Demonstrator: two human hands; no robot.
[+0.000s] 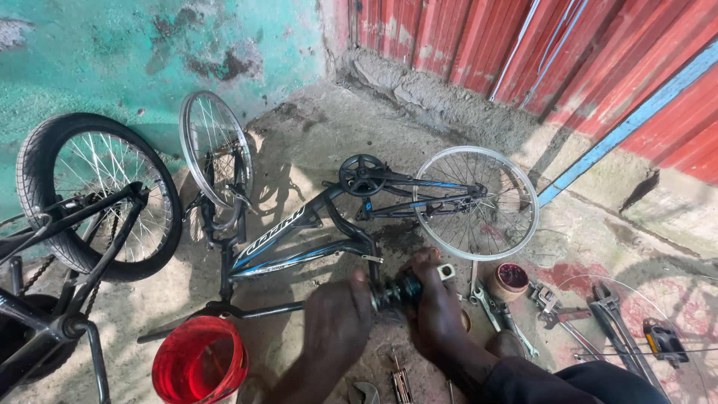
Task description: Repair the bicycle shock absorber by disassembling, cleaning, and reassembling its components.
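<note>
A black and blue bicycle frame lies on the concrete floor with bare spoked rims at both ends: a front rim and a rear rim. My left hand holds the frame's seat tube end. My right hand grips a black cylindrical part fitted at that tube end. A black chainring sits at the frame's middle.
A red plastic bucket stands near my left arm. Another bicycle with a tyred wheel lies at the left. Wrenches, a small red tin, pliers and a pedal lie at the right. A red corrugated wall stands behind.
</note>
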